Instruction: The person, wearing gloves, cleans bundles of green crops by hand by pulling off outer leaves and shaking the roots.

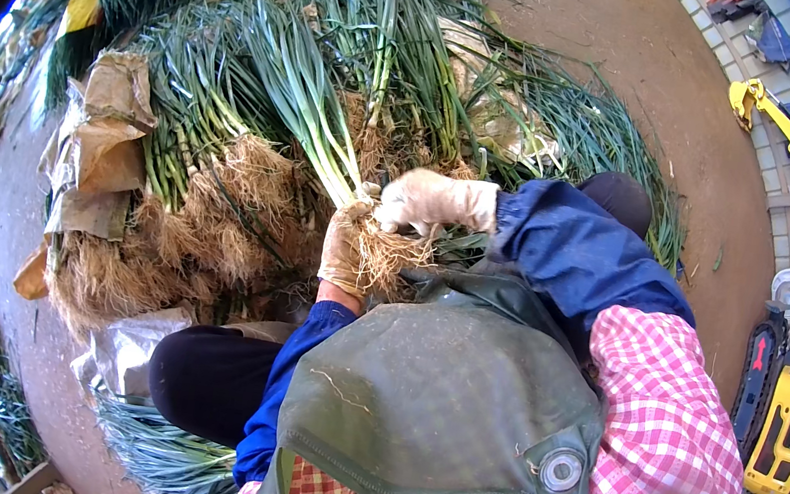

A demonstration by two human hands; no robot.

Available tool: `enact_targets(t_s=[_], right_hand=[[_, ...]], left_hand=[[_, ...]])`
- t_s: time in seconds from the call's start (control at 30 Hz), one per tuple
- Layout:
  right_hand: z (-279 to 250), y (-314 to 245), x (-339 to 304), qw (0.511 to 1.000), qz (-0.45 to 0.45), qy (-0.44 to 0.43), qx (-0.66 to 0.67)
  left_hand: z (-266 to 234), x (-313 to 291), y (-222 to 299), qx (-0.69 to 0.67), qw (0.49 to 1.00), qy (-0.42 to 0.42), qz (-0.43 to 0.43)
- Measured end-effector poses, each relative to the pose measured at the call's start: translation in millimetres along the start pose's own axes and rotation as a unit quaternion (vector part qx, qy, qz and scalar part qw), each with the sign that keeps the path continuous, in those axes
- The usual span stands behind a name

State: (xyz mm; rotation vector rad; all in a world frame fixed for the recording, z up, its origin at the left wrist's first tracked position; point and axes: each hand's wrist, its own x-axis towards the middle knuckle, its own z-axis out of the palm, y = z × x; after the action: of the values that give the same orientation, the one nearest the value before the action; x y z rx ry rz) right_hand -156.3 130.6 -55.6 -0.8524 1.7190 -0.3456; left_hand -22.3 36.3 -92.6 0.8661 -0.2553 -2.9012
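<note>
My left hand point(344, 248), in a pale work glove, is closed around a small bunch of green onions point(320, 148) just above the roots. Their long green leaves point up and left, and a tangle of tan roots point(391, 259) hangs out toward my lap. My right hand point(437, 202), gloved too, is beside the white stem ends, touching them at the root side. Its fingers are curled and pressed together; what lies between them is hidden. Just beyond both hands lies a big heap of green onions point(208, 105) with thick brown roots point(248, 176).
Brown paper wrapping point(108, 131) stands at the heap's left edge. More green onions point(174, 454) lie beside my knee point(204, 382), near plastic sheeting point(133, 352). A green apron point(435, 394) covers my lap. At right, a small yellow excavator point(783, 433) stands on paving.
</note>
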Motion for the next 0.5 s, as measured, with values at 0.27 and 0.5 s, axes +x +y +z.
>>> enact_targets(t_s=[0.27,0.5], right_hand=[[-13,35,7,0.943,0.099,0.11,-0.298],[-58,16,92,0.906,0.087,0.404,0.088]], left_hand=[[-13,2,5,0.069,0.997,-0.033,0.007],[9,-10,18,0.067,0.995,-0.075,0.013]])
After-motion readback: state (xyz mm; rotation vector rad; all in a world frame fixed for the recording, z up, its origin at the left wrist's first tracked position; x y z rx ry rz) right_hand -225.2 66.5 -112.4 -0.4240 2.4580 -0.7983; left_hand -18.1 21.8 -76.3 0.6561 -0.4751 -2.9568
